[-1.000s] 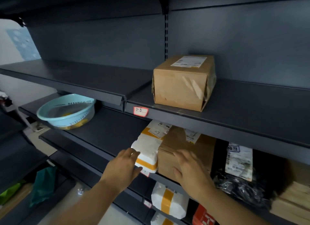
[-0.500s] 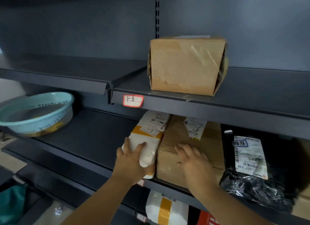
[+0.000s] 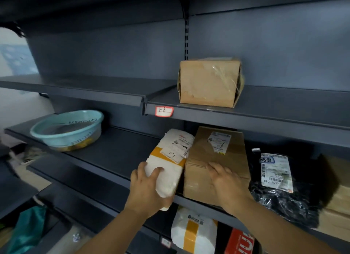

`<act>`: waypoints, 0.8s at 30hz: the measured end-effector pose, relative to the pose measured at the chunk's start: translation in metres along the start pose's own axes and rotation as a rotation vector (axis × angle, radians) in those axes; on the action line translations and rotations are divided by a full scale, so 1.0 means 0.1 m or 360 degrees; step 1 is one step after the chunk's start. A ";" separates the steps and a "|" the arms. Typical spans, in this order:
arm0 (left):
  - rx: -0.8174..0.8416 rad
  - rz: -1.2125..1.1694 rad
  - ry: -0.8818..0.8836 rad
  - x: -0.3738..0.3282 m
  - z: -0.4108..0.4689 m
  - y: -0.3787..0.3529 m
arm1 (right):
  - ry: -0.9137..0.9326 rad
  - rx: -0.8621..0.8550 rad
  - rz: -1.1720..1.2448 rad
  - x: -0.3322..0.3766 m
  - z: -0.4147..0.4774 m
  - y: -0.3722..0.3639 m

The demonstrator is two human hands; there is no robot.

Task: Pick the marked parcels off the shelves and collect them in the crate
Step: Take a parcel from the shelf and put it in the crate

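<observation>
shelves point(image 3: 117, 155): matt dark painted metal | white parcel point(image 3: 168, 170): soft matt plastic wrap, paper labels | brown boxes point(image 3: 216, 170): matt cardboard, glossy tape | black bag point(image 3: 284, 202): crinkled glossy plastic | basin point(image 3: 66, 128): smooth plastic

open shelf point(image 3: 117, 151) left of white parcel point(image 3: 170, 166), brown box point(image 3: 200, 181) touching its right

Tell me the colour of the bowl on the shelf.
Light blue-green bowl; seen in the head view.
</observation>
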State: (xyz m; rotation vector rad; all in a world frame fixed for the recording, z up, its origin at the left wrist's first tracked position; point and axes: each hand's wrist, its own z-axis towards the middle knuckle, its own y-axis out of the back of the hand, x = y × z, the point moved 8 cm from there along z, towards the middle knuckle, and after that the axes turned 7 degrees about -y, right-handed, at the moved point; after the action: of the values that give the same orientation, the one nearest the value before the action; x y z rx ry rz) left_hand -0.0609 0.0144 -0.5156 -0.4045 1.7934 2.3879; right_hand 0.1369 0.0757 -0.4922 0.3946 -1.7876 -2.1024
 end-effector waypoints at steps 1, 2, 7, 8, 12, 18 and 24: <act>-0.0020 0.0022 -0.0007 0.00 -0.05 0.06 | 0.0000 0.0028 0.0025 0.00 -0.02 0.01; -0.0041 0.0043 -0.0010 0.00 -0.09 0.12 | 0.0005 0.0055 0.0038 0.01 -0.04 0.04; -0.0144 0.0077 -0.0054 -0.03 -0.14 0.34 | -0.0013 0.0127 0.0034 0.01 -0.09 0.12; -0.0104 0.0091 -0.0044 -0.03 -0.13 0.33 | -0.0022 0.0125 0.0037 0.00 -0.10 0.13; -0.0105 0.0067 -0.0047 -0.04 -0.08 0.27 | -0.0003 0.0065 0.0053 -0.02 -0.13 0.13; 0.0130 -0.0093 0.0051 0.02 0.00 0.05 | 0.0030 -0.0050 0.0125 -0.06 -0.11 0.11; 0.0281 -0.0286 0.0125 0.11 0.20 -0.10 | 0.0112 -0.0119 0.0130 -0.12 -0.08 0.11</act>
State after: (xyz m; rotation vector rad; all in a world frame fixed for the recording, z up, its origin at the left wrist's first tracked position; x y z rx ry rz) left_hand -0.0712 0.0360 -0.5229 -0.6164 1.8930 2.1027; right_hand 0.1521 0.0723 -0.4827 0.3646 -1.6522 -2.0665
